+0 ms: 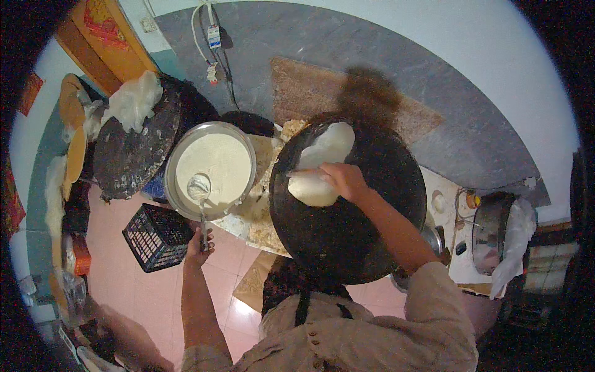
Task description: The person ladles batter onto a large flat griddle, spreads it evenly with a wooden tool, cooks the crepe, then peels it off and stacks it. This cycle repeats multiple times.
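Note:
My left hand (pixel 201 244) grips the handle of a metal ladle (pixel 199 187). The ladle's bowl is over pale batter (pixel 218 158) in a wide round metal basin (pixel 169 186); whether it touches the batter I cannot tell. Over a large round black griddle (pixel 353 246), my right hand (pixel 346 181) is closed on a thin spreader (pixel 304 173), mostly hidden by the fingers. Batter lies on the griddle on both sides of the spreader: a thin whitish smear (pixel 327 146) on the far side and a thicker cream-coloured pool (pixel 314 189) on the near side.
A black plastic crate (pixel 158 237) stands on the pink tiled floor, left of the basin. Behind it, a dark round board (pixel 139 149) carries a crumpled plastic bag (pixel 137 100). At right, a metal pot (pixel 492 237) sits on a white-topped table (pixel 469 274). Cables hang on the wall.

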Demonstrator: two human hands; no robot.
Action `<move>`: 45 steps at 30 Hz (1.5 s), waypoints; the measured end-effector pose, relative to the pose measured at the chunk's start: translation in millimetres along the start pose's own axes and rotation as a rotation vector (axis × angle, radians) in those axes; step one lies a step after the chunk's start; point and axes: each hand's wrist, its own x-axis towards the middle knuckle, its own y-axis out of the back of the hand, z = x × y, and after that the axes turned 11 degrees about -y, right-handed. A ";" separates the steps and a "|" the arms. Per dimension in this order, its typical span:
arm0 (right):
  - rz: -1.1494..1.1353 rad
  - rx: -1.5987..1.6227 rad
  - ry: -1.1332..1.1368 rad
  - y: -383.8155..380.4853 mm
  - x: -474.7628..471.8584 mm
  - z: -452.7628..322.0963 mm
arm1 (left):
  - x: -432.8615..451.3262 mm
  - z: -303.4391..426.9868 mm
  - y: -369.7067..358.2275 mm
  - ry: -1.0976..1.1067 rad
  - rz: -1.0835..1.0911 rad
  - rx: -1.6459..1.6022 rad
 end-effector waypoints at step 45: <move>-0.531 -0.030 0.513 66.0 -103.0 55.2 | -341.7 -485.2 -58.1 0.061 0.682 -0.196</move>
